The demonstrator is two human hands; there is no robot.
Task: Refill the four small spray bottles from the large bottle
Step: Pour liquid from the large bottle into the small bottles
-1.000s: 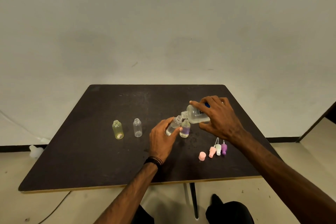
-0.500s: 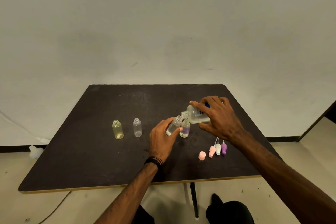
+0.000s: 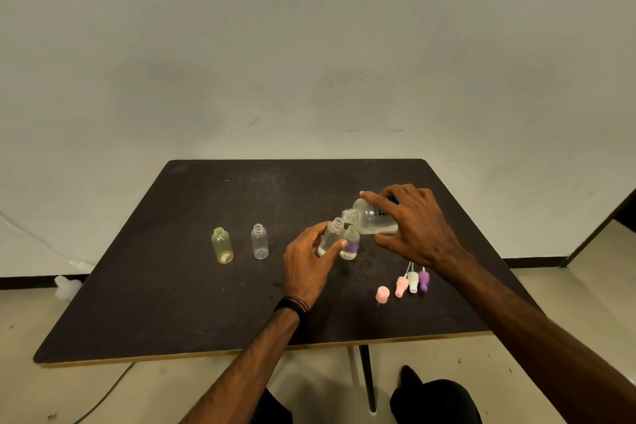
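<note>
Over that dark table [image 3: 192, 303], your right hand [image 3: 414, 229] grips the tipped large bottle [image 3: 370, 218], mouth meeting the small clear bottle [image 3: 329, 238] your left hand [image 3: 309, 267] clasps.

Bare forearms, no sleeves; thin black bands [image 3: 292, 305] round left wrist; dark trousers [image 3: 435, 401].

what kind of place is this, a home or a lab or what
Probably a bare workroom or test space, not a furnished home: a plain dark table against a scuffed blank wall, a hard pale floor, and a loose cable underneath.
</note>
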